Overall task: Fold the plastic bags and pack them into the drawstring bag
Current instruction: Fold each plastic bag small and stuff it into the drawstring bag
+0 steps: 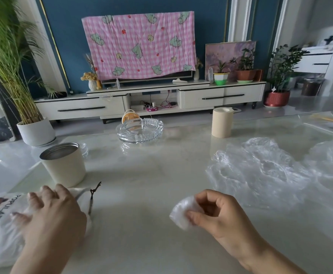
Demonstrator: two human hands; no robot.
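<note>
One plastic bag is already folded down to a small white wad, and it sits pinched between the thumb and curled fingers of the right hand, held just above the table near its front edge. Across from it, the left hand lies spread and flat on the white drawstring bag, pressing the cloth down near its mouth, where the dark cord trails out onto the tabletop. It grips nothing that I can see.

So the folding of this piece looks finished, and the packing step is in hand. The next move, I'd say, calls for the left fingers to lift the mouth open so the wad can be slipped inside.

More crumpled clear plastic waits loose on the right side of the table, still unfolded. Further back stand a cream tin, a glass ashtray and a beige roll.
</note>
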